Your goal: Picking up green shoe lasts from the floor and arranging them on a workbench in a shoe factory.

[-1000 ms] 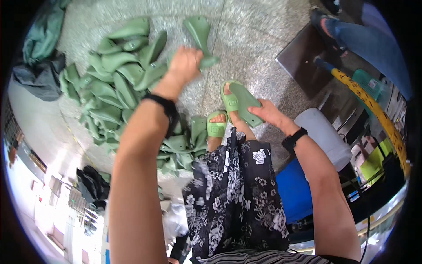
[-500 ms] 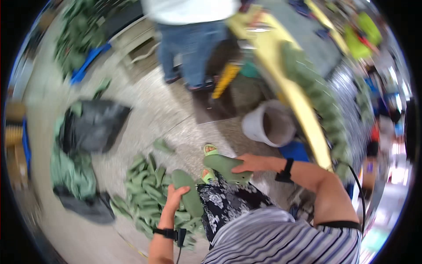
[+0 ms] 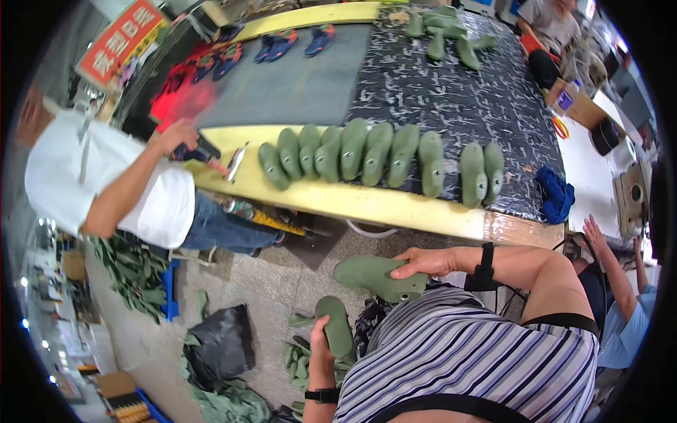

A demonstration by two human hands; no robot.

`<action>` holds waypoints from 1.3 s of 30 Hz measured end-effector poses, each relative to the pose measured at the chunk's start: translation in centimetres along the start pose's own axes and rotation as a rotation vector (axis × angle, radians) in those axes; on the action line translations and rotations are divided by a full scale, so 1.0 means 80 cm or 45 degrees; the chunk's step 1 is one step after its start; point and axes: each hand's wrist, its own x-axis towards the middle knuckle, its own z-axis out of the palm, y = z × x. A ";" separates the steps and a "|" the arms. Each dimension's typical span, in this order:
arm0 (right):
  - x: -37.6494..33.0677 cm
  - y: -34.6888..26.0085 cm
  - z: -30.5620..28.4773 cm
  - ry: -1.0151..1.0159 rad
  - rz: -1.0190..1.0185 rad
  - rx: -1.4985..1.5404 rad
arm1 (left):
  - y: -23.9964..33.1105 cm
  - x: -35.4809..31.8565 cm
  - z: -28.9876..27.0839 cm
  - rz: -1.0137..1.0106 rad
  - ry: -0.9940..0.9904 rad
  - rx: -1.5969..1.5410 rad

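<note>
Watching remotely, I clasp one shoe last (image 3: 336,328) in my left grip (image 3: 320,340), another last (image 3: 368,274) in my right grip (image 3: 427,262), thumbs over, probably for steadiness; lined-up lasts (image 3: 378,154) edge the bench (image 3: 416,212) beyond.

The yellow-edged workbench (image 3: 402,209) carries a row of green shoe lasts (image 3: 379,151). The grey belt (image 3: 296,88) carries dark sneakers (image 3: 283,46). The speckled floor (image 3: 271,283) supports a black bag (image 3: 224,344).

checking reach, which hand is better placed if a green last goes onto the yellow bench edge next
Probably the right hand: it holds its green last just below the yellow bench edge in the picture. The left hand grips the other green last lower down, visibly farther from that edge.
</note>
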 end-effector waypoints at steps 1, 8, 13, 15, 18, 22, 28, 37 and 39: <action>-0.026 0.000 -0.021 0.011 -0.117 0.127 | 0.006 0.010 0.040 -0.009 -0.002 0.029; -0.154 -0.037 -0.167 0.306 -0.534 0.615 | 0.069 0.103 0.340 0.448 -0.519 0.566; -0.183 -0.073 -0.281 0.431 -0.660 0.886 | 0.107 0.208 0.537 0.709 -0.389 1.481; -0.175 -0.083 -0.318 0.447 -0.706 0.913 | 0.110 0.253 0.600 0.922 -0.164 1.959; -0.155 -0.099 -0.376 0.534 -0.732 0.974 | 0.097 0.312 0.658 1.026 -0.021 2.128; -0.151 -0.112 -0.468 0.858 -0.068 0.095 | 0.055 0.360 0.671 0.985 -0.160 2.161; -0.144 -0.098 -0.527 0.897 -0.007 -0.326 | 0.034 0.369 0.657 1.222 -0.127 1.947; -0.067 -0.131 -0.590 1.716 -0.352 -0.944 | 0.025 0.298 0.601 1.144 -0.238 1.729; -0.073 -0.128 -0.591 1.516 -0.418 -0.646 | 0.031 0.263 0.560 0.959 -0.337 1.594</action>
